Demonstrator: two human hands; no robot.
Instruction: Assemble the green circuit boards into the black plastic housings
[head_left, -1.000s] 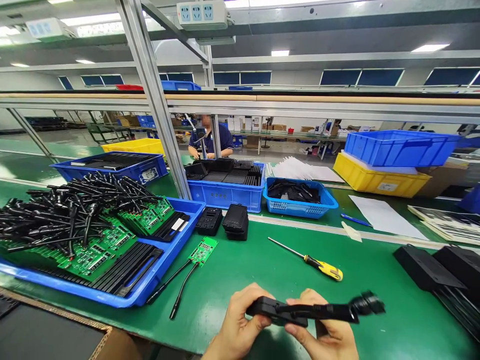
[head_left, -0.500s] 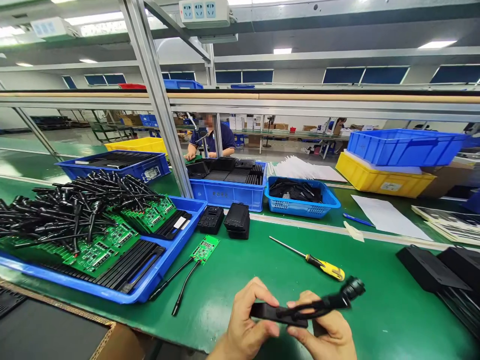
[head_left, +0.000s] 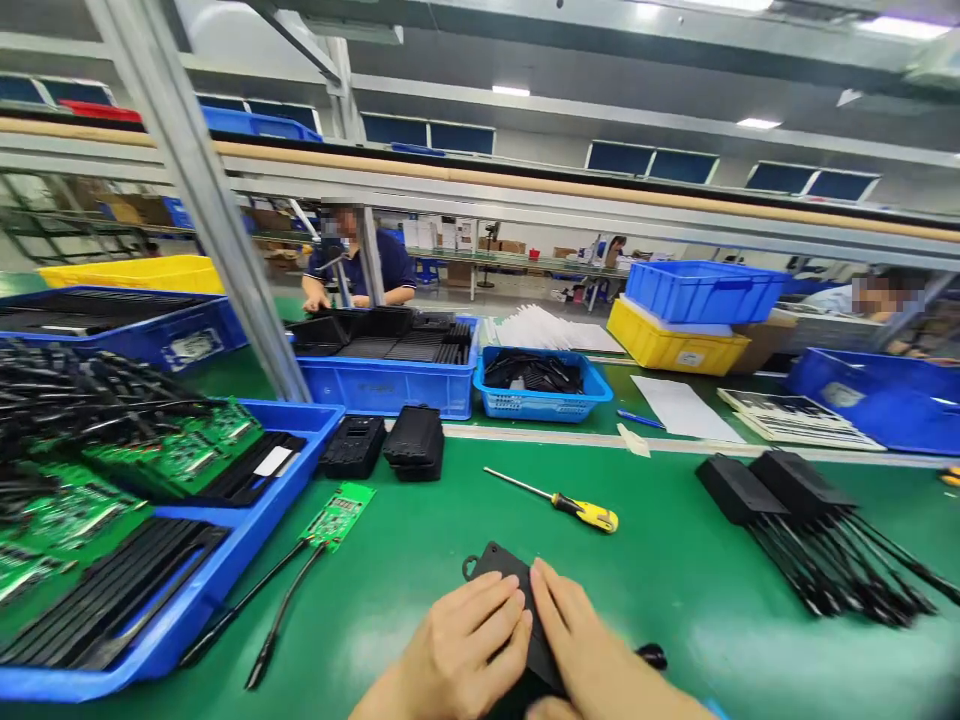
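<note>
A black plastic case (head_left: 504, 562) with a small hanging loop at its far corner lies on the green table under both hands. My left hand (head_left: 469, 640) presses on its left side, fingers together. On its right side rests my right hand (head_left: 581, 635), fingers close together over the edge. A black connector end (head_left: 652, 656) pokes out beside my right hand. Beyond the hands lies a yellow and black screwdriver (head_left: 585, 513). One green circuit board (head_left: 339, 515) with two black leads is at the left.
A blue tray (head_left: 300, 490) of boards and cables stands left. Two black cases (head_left: 414, 440) sit near a blue bin (head_left: 390, 388) and a blue basket (head_left: 541, 405). Cabled black boxes (head_left: 799, 487) lie right. People sit beyond the bench.
The view has swung right. The black part held up between my hands before is no longer seen that way; both hands are now on a case lying on the table.
</note>
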